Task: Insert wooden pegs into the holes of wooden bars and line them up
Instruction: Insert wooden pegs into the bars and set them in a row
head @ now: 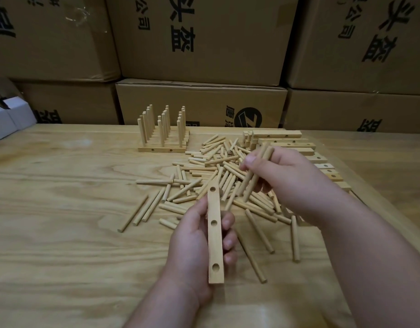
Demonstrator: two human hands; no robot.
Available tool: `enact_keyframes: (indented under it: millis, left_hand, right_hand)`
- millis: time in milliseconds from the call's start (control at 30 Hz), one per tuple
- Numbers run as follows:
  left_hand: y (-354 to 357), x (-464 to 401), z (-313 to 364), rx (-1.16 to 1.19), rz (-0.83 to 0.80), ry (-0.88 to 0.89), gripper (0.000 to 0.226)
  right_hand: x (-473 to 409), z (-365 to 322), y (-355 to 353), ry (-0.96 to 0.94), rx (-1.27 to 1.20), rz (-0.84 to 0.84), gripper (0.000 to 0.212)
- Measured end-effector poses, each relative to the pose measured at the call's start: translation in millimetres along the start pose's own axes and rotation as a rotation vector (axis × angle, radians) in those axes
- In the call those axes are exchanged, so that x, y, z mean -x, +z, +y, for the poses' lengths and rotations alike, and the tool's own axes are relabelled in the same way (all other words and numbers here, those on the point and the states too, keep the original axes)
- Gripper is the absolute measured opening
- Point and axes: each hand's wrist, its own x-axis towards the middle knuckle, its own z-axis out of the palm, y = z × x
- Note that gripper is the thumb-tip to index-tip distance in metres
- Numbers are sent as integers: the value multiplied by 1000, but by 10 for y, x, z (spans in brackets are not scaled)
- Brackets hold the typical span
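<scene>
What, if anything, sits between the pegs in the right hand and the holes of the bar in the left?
Nothing visible. The bar in the left hand shows three empty holes facing up, and only air separates them from the pegs held by the right hand.

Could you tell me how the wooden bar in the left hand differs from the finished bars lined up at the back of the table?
The held bar has three empty holes; the finished bars each carry upright pegs. The held bar is gripped above the table by the left hand, pointing away from the camera; the finished bars lie flat, side by side, crosswise to the view. Both look like the same pale wood and shape.
</scene>
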Motion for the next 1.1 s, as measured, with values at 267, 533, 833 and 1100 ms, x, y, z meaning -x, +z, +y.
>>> enact_keyframes:
  millis: [267,533,833,1100]
  left_hand:
    - [-7,-8,-27,-55,-2,14,29]
    - [12,-10,-48,-52,-21,14,53]
    - [0,-32,-64,-22,46,7,49]
    - [-21,-48,-53,-23,55,15,22]
  right_hand:
    - [17,4,209,-86,-81,18,9]
    - [43,-35,298,-61,-69,59,8]
    - [67,-77,300,-34,-35,-8,5]
    - [90,-70,419,27,-14,14,8]
